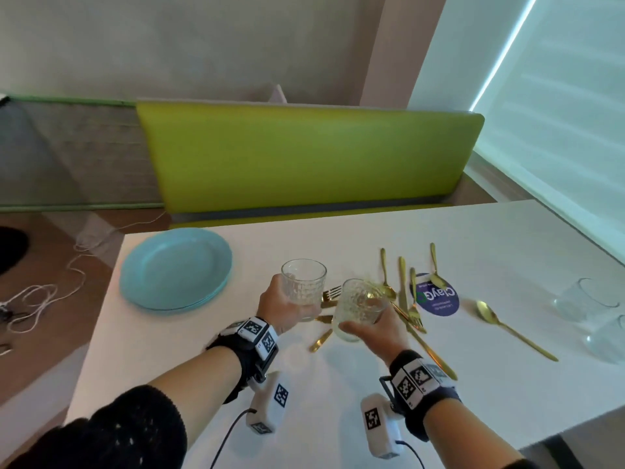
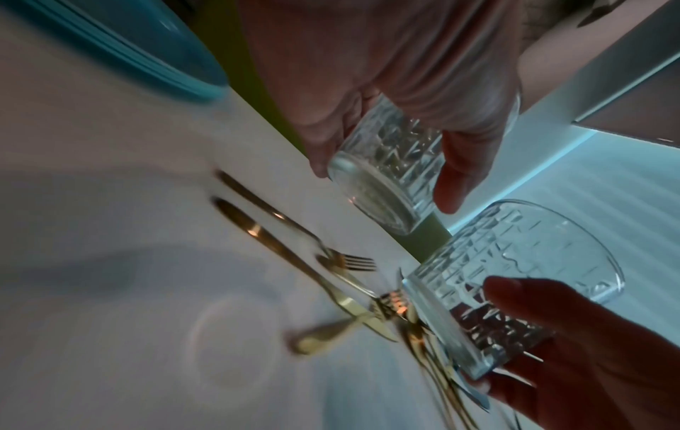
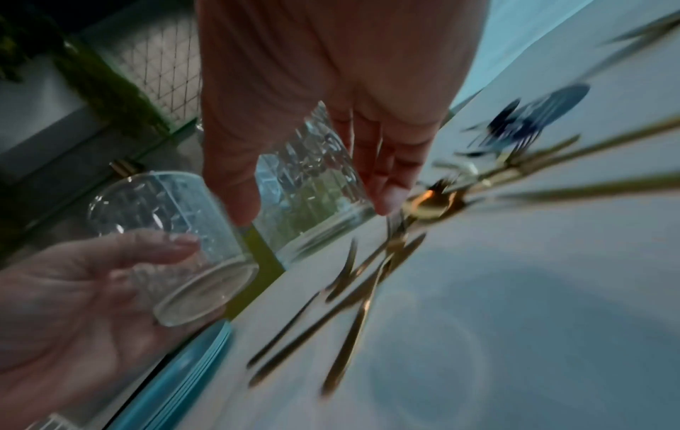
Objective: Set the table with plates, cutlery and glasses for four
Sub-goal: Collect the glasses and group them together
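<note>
My left hand (image 1: 287, 308) grips a clear patterned glass (image 1: 304, 286) lifted above the white table (image 1: 490, 238). My right hand (image 1: 372, 324) grips a second patterned glass (image 1: 360, 306) just to its right, tilted. In the left wrist view the left glass (image 2: 390, 171) sits between thumb and fingers, with the other glass (image 2: 504, 282) below right. In the right wrist view the right glass (image 3: 313, 186) is held above the cutlery, and the left glass (image 3: 173, 241) shows at lower left. A stack of blue plates (image 1: 176, 269) lies at the table's far left. Gold cutlery (image 1: 402, 292) lies scattered under and beside the glasses.
Two more clear glasses (image 1: 588, 313) stand near the table's right edge. A gold spoon (image 1: 507, 326) lies apart on the right. A round blue sticker (image 1: 436, 296) sits under some cutlery. A green bench (image 1: 304, 157) runs behind the table. Cables (image 1: 44, 292) trail on the floor at left.
</note>
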